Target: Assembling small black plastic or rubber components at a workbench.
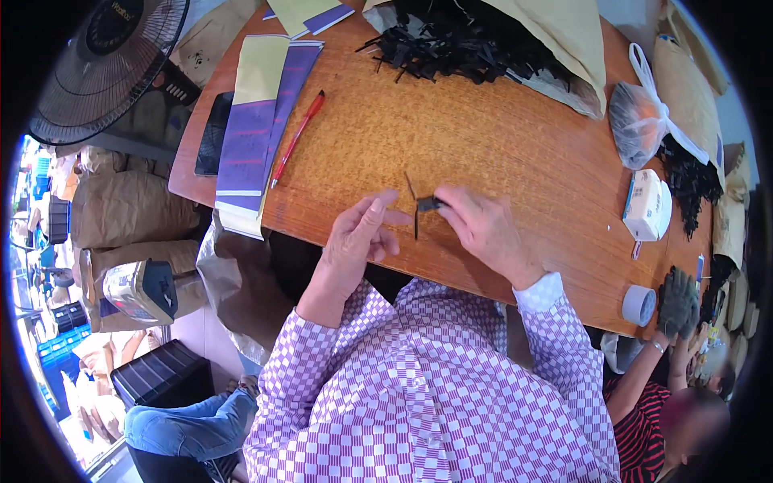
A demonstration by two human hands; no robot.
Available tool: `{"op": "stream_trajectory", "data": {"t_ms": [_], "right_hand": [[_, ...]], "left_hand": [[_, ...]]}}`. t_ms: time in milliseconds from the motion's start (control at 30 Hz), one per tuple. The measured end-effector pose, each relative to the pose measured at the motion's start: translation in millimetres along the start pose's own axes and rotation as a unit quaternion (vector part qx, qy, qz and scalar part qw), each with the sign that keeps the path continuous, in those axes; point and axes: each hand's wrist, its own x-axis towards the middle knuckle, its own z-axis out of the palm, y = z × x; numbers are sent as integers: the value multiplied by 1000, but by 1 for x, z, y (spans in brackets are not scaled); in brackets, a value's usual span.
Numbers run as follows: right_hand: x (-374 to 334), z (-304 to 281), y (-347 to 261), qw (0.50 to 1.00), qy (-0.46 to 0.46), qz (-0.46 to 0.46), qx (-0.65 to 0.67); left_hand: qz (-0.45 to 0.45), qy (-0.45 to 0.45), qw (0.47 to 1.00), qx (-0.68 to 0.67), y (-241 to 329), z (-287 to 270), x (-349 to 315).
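Both my hands rest at the near edge of a wooden table (483, 137). My right hand (483, 229) pinches a small black plastic piece (428, 204) between thumb and fingers. My left hand (358, 237) touches a thin black strip (415, 221) that stands upright from that piece, its fingers loosely curled around the strip. A second thin black strip (409, 185) lies slanted on the table just behind. My checked purple-and-white sleeves come in from the lower edge.
A heap of black plastic pieces (451, 40) spills from a brown bag at the back. A red pen (296, 138), purple-and-yellow sheets (262, 121) and a dark phone (213, 133) lie left. A clear tied bag (640, 121), a white box (644, 205) and a tape roll (638, 304) sit right. Another person's gloved hand (678, 302) is at right.
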Motion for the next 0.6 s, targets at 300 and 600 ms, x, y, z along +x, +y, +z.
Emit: {"op": "stream_trajectory", "data": {"t_ms": [300, 600], "right_hand": [[1, -1, -6, 982, -65, -136, -114], [7, 1, -10, 971, -110, -182, -113]], "left_hand": [[-87, -137, 958, -238, -17, -3, -1], [-118, -174, 906, -368, -32, -9, 0]]}}
